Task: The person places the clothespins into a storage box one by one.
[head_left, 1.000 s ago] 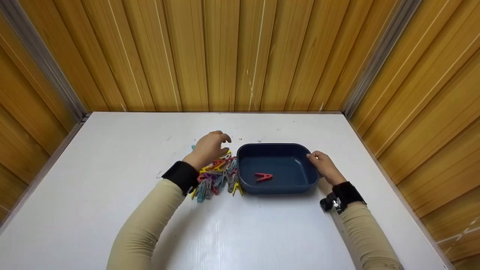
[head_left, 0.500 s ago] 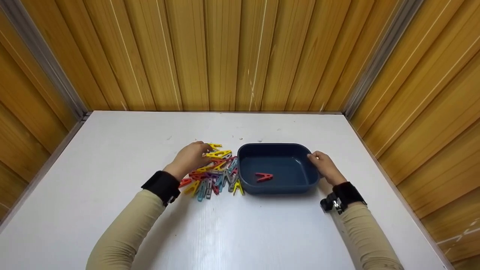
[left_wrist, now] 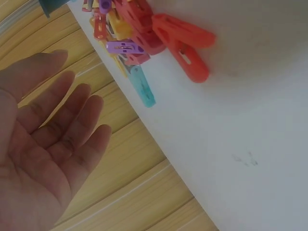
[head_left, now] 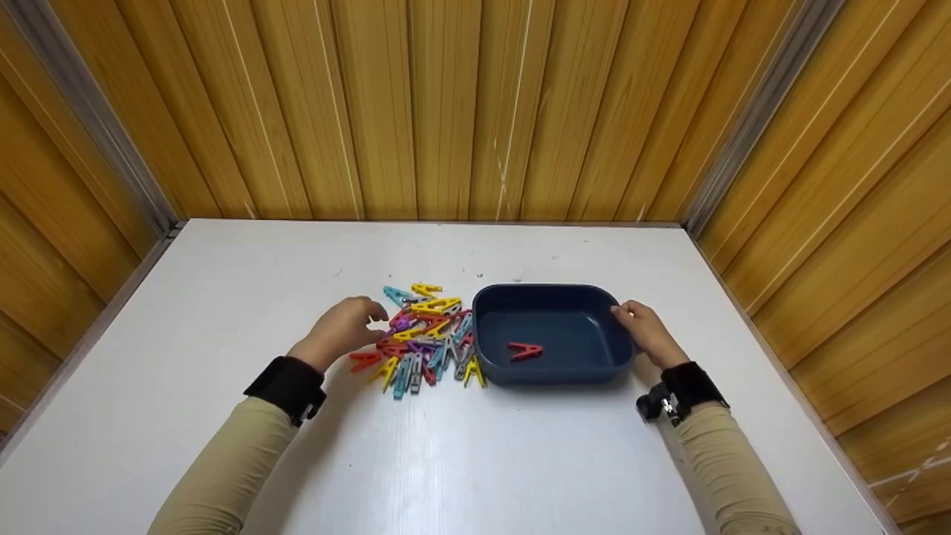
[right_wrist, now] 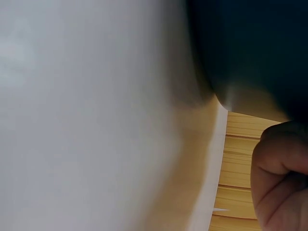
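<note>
A pile of multicoloured clothespins point(head_left: 423, 334) lies on the white table, against the left side of a dark blue basin point(head_left: 553, 375). At the pile's left edge is my left hand point(head_left: 342, 331), fingers spread and slightly bent, holding nothing. In the left wrist view that palm point(left_wrist: 43, 149) faces up beside a red clothespin point(left_wrist: 183, 43) and a teal one point(left_wrist: 143, 86). My right hand point(head_left: 645, 333) grips the basin's right rim, thumb over the edge. Its curled fingers point(right_wrist: 279, 163) show in the right wrist view. Inside the basin lies one red clothespin point(head_left: 525, 351).
The white table point(head_left: 475, 461) runs back to a wood-patterned panel wall point(head_left: 446, 111). A similar wall point(head_left: 877, 260) stands along the right side. Black straps circle both wrists, and a small black camera point(head_left: 654, 403) sits at the right one.
My left hand has drawn left and toward me from over the pile to its left edge, uncovering more clothespins, including teal and red ones. The right hand and basin have stayed in place.
</note>
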`<state>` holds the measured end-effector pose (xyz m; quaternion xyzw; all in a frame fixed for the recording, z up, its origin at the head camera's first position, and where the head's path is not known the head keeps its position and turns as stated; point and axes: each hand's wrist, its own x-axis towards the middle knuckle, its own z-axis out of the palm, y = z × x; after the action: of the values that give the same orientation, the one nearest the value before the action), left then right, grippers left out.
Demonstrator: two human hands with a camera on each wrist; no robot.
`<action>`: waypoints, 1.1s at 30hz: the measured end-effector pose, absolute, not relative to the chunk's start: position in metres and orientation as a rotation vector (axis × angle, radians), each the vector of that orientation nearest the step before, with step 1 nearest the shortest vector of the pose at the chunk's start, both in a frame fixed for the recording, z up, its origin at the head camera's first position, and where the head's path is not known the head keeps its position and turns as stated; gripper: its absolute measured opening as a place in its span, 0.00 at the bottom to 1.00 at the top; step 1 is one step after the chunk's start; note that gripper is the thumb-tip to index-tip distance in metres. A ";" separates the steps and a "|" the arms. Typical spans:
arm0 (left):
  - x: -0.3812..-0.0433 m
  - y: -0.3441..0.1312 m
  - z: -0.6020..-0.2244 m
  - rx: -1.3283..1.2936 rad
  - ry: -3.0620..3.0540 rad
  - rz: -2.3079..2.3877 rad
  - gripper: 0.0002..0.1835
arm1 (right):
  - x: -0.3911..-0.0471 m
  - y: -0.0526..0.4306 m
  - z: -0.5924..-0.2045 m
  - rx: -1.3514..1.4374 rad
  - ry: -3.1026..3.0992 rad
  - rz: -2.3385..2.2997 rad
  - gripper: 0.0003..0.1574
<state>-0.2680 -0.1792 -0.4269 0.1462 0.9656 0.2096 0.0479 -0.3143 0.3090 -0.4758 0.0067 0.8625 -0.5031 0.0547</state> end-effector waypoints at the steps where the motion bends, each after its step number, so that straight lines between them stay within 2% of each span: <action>1: -0.267 -0.181 -0.429 0.449 2.943 0.636 0.16 | -0.314 0.309 -0.476 0.022 2.625 -1.527 0.16; 6: -0.263 -0.190 -0.438 0.473 2.942 0.635 0.15 | -0.315 0.310 -0.477 0.020 2.639 -1.537 0.17; 21: -0.260 -0.195 -0.454 0.240 2.781 0.587 0.17 | -0.321 0.310 -0.477 0.015 2.540 -1.587 0.17; 33: -0.261 -0.194 -0.461 0.299 2.812 0.552 0.14 | -0.314 0.309 -0.476 0.022 2.593 -1.559 0.16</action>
<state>-0.2606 -0.1943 -0.4611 0.1028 0.9678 0.1899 0.1297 -0.3141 0.3087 -0.4759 0.0073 0.8556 -0.5143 0.0582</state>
